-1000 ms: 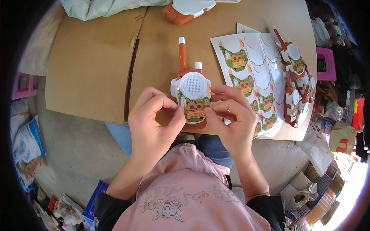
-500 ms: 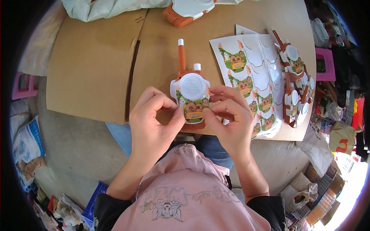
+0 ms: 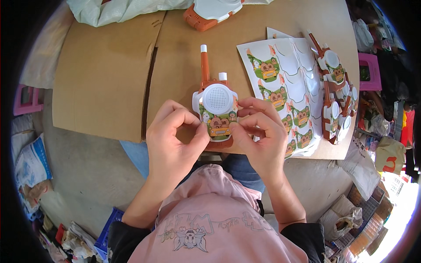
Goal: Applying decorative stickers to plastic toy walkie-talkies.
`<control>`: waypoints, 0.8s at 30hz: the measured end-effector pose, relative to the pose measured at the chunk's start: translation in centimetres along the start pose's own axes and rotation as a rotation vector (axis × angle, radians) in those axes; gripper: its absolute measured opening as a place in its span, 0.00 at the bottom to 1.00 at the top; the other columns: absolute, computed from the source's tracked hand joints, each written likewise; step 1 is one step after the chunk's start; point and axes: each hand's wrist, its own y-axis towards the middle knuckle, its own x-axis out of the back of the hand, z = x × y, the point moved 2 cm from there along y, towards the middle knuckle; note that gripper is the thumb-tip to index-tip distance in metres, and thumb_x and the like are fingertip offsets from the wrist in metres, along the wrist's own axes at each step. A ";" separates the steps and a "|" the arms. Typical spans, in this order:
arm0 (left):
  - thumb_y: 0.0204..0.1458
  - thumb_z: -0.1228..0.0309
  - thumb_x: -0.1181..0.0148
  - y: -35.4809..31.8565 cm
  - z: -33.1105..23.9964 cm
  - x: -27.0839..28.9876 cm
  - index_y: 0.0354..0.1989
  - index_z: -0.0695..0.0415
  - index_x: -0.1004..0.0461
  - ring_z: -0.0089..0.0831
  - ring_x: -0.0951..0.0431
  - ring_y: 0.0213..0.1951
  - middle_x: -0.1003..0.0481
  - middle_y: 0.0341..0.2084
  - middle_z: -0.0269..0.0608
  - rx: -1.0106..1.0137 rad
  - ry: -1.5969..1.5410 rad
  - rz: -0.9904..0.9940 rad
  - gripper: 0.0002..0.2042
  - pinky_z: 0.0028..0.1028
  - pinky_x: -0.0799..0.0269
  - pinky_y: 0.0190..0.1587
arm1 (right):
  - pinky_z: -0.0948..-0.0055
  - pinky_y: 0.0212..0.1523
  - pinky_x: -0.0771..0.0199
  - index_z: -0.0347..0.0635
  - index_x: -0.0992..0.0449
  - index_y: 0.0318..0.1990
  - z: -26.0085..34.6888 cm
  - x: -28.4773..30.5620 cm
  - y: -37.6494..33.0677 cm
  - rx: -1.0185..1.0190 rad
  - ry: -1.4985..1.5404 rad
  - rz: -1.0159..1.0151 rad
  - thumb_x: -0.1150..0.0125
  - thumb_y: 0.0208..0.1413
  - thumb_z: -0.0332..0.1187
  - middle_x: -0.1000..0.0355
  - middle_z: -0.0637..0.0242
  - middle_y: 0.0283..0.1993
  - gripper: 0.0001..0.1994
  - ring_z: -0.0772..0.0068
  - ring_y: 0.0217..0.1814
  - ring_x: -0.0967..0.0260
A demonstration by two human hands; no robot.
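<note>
A toy walkie-talkie [image 3: 217, 98], orange-brown and white with a round speaker grille and a white-tipped antenna, lies face up at the table's near edge. Over its lower front sits a printed cartoon sticker [image 3: 219, 126] with animals in a yellow car. My left hand [image 3: 173, 142] is closed, thumb and forefinger pinching the sticker's left edge. At the right edge, my right hand [image 3: 262, 138] is closed in a similar pinch. The fingertips hide parts of both edges, so how far the sticker touches the toy there cannot be told.
Right of my hands lies a sticker sheet [image 3: 267, 65], some of its shapes peeled away. Several stickered walkie-talkies [image 3: 331, 109] are heaped at the cardboard-covered table's [image 3: 105, 79] right edge. An unstickered one [image 3: 212, 13] lies at the far side, beside a white sack [image 3: 114, 11].
Both hands keep their pinch on the sticker with almost no movement. The whole view has shifted very slightly.
</note>
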 end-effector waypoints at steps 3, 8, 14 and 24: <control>0.40 0.82 0.35 0.0 0.0 0.0 0.22 0.63 0.29 0.32 0.27 0.27 0.30 0.24 0.40 -0.002 -0.005 0.003 0.07 0.27 0.34 0.31 | 0.75 0.41 0.17 0.30 0.24 0.28 0.0 0.1 0.0 -0.006 0.000 -0.003 0.35 0.47 0.18 0.29 0.59 0.51 0.03 0.71 0.45 0.24; 0.40 0.82 0.36 -0.1 -0.1 0.0 0.22 0.63 0.29 0.32 0.27 0.28 0.30 0.25 0.40 -0.019 0.000 0.004 0.06 0.27 0.33 0.32 | 0.74 0.42 0.17 0.29 0.24 0.29 -0.2 0.1 0.0 -0.022 0.013 -0.005 0.35 0.47 0.18 0.28 0.59 0.51 0.03 0.71 0.45 0.24; 0.40 0.83 0.36 -0.1 0.1 -0.2 0.22 0.63 0.29 0.32 0.27 0.28 0.30 0.25 0.40 -0.009 -0.015 0.002 0.06 0.27 0.33 0.32 | 0.74 0.43 0.17 0.29 0.24 0.28 -0.3 0.1 -0.1 -0.047 0.024 -0.019 0.35 0.49 0.19 0.28 0.59 0.50 0.03 0.71 0.44 0.24; 0.40 0.82 0.36 -0.1 0.0 -0.2 0.22 0.63 0.30 0.31 0.28 0.27 0.30 0.25 0.39 0.017 -0.019 0.011 0.07 0.27 0.34 0.31 | 0.74 0.43 0.17 0.29 0.25 0.28 -0.3 0.1 0.2 -0.037 0.019 -0.018 0.34 0.49 0.19 0.28 0.59 0.49 0.04 0.71 0.44 0.24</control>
